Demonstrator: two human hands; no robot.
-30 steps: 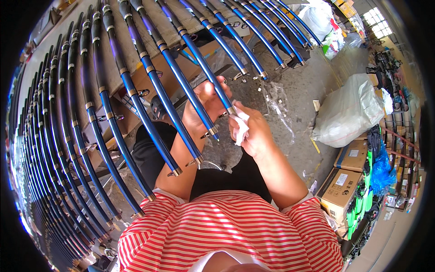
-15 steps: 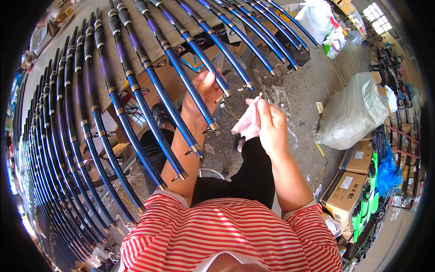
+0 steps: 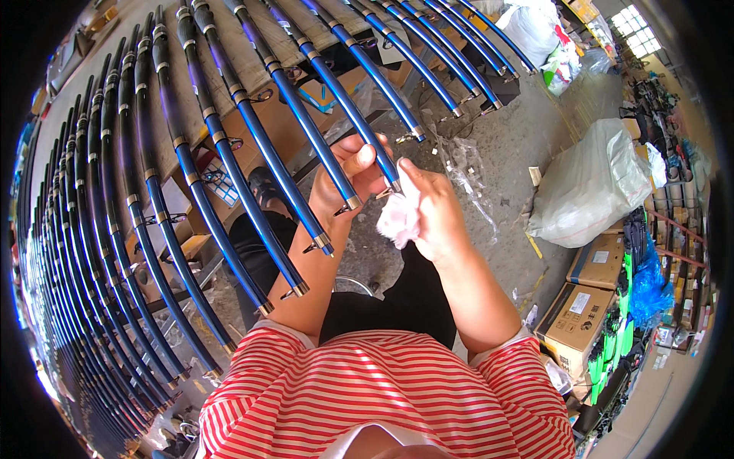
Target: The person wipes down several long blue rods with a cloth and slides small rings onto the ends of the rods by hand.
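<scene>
A long row of blue and black fishing rods lies side by side, butts on the table and blue ends jutting out toward me. My left hand (image 3: 362,163) is closed around the blue end of one fishing rod (image 3: 353,110), thumb on top and fingers partly hidden behind it. Another rod (image 3: 317,145) passes in front of that hand. In my right hand (image 3: 440,205) is a crumpled pale pink cloth (image 3: 399,219), pinched against the same rod's tip. A small line guide sits close to that tip, beside the cloth.
The brown tabletop (image 3: 80,96) bears the rods at the far left. On the right stand a large white sack (image 3: 592,187) and cardboard boxes (image 3: 577,317). Another white bag (image 3: 529,34) is at the back. Plastic scraps (image 3: 475,180) litter the grey floor.
My right hand has moved left and slightly down, bringing the cloth from free air onto the rod's tip. My left hand has shifted slightly right and down, and now grips the rod.
</scene>
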